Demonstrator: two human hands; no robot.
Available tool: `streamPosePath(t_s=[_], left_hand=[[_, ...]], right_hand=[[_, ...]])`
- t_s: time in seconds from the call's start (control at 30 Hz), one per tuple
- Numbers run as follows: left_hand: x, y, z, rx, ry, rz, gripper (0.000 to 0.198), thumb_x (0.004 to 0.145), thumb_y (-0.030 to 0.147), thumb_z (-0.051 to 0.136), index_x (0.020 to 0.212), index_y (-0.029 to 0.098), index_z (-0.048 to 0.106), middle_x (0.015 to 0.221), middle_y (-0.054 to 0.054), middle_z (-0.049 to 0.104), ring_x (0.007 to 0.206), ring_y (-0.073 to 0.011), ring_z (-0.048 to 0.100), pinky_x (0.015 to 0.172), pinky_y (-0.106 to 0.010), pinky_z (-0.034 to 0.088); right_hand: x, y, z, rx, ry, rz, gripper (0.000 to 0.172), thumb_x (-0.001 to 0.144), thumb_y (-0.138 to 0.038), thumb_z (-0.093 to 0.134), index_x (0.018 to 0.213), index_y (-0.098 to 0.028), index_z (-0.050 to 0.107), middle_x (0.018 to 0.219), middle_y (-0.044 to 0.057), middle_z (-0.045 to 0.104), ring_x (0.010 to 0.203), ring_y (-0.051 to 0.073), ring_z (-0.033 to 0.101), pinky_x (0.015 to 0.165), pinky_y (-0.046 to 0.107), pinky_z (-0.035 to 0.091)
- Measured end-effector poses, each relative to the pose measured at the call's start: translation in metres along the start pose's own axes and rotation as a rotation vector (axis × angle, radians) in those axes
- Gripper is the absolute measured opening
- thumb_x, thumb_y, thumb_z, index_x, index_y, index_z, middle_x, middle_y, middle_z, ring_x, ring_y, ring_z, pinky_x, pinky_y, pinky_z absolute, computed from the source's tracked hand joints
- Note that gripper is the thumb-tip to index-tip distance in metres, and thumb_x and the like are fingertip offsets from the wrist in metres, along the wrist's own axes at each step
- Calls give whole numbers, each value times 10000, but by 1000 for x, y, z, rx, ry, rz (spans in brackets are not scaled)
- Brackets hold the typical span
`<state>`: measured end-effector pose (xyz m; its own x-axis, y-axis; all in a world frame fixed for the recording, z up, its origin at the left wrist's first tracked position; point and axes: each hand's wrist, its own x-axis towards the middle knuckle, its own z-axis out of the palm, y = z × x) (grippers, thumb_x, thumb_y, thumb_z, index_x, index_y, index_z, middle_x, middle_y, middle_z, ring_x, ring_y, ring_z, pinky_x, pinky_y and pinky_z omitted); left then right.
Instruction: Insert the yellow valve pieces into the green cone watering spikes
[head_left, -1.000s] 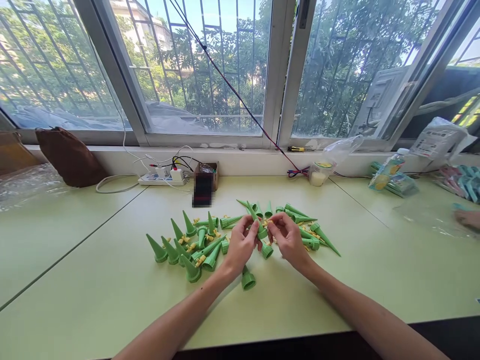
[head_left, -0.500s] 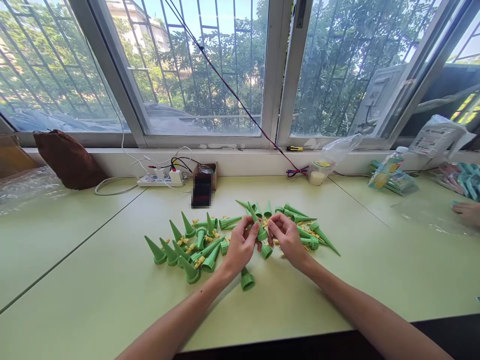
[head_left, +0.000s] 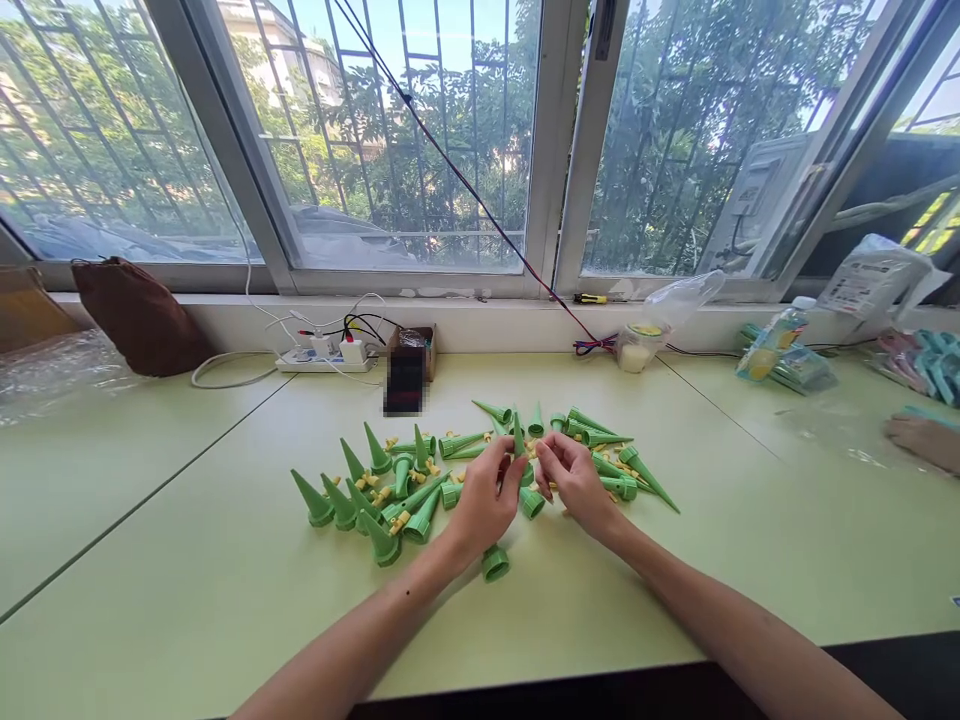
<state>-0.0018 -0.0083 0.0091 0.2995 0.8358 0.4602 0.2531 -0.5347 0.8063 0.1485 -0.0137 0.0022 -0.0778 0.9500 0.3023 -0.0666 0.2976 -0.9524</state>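
Left hand [head_left: 486, 497] and right hand [head_left: 576, 476] both pinch one green cone [head_left: 519, 440]; white bag [head_left: 874, 275] print is unreadable.

A heap of cones [head_left: 390, 490] lay mid-counter [head_left: 187, 560], spreading to both sides of the left hand [head_left: 484, 500] and the right hand [head_left: 574, 475]. These met over the middle of the heap with an upright cone [head_left: 519, 440] between their fingertips. A lone cone [head_left: 495, 563] lay nearest the front edge, just beside the left wrist. Behind the heap, along the wall under the window [head_left: 420, 150], a power strip [head_left: 322, 357] sat with a small box [head_left: 409, 370] to its right. A pouch [head_left: 139, 315] stood far left, a jar [head_left: 637, 350] right of centre, and a bottle [head_left: 772, 345] lay farther right. At the right edge another person's hand [head_left: 926, 440] rested on the counter.
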Motion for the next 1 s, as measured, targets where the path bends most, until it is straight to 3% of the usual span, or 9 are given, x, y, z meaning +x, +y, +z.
streamPosePath(t_s=[0.67, 1.0], left_hand=[[0, -5, 0, -73, -34, 8, 170, 957, 343, 444, 929, 181, 489, 652, 31, 486, 553, -102, 454, 522, -224, 356], [0, 2, -3, 199, -25, 274, 96, 947, 167, 438, 866, 187, 484, 780, -6, 525, 694, -122, 457, 642, -231, 377]], right_hand=[[-1, -1, 1, 116, -34, 88, 372, 932, -465, 531, 686, -204, 435, 417, -91, 399, 341, 61, 310, 362, 199, 276], [-1, -2, 1, 171, -47, 130, 399, 916, -466, 552, 652, -217, 384, 388, -102, 345, 319, 61, 261, 318, 191, 243]])
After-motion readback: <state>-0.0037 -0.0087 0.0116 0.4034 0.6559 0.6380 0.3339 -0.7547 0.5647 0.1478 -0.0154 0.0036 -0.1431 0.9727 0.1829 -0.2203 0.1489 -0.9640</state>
